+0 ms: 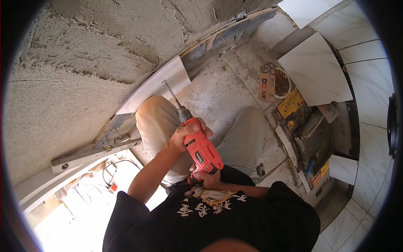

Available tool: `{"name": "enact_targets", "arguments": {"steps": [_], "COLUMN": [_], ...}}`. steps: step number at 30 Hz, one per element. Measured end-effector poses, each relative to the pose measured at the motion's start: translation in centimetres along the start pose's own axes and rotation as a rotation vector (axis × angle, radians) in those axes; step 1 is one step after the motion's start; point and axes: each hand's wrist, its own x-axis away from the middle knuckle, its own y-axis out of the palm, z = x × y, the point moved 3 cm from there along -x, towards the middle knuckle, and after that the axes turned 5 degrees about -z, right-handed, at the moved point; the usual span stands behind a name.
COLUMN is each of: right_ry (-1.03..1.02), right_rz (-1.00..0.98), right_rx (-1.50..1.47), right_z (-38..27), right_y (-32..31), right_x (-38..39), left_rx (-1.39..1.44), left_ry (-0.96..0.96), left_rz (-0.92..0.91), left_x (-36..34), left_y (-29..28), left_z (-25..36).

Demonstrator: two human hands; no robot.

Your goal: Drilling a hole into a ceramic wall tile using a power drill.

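Note:
A red power drill (203,153) with a long bit (172,93) lies across my lap, pointing away and to the left. My left hand (189,132) is wrapped round its front, just behind the chuck. Lower down, my right hand (206,179) grips the handle, close against my black shirt. The bit's end overlaps a glossy white tile strip (155,86) set along the foot of the rough wall. Whether the tip touches that tile I cannot tell. My left knee (157,113) is beside the strip.
Bare grey cement wall (84,54) rises on the left, with a spirit level (96,154) near its foot. On the right are a large loose tile (317,69), a cardboard box (267,86), a round bucket (282,83), a yellow-labelled box (291,103) and a blue pen (310,167).

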Motion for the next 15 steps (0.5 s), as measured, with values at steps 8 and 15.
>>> {"name": "enact_targets", "arguments": {"steps": [8, 15], "right_ry": [-0.044, -0.053], "right_rz": [-0.016, -0.023], "right_rx": [0.001, -0.002], "right_z": [-0.43, -0.7], "right_y": [0.24, 0.27], "right_x": [-0.07, -0.24], "left_rx": [-0.004, -0.011], "left_ry": [0.0, -0.005], "left_rz": [0.016, 0.054], "left_x": [0.05, 0.01], "left_y": [-0.09, -0.19], "left_z": [-0.08, -0.12]}}
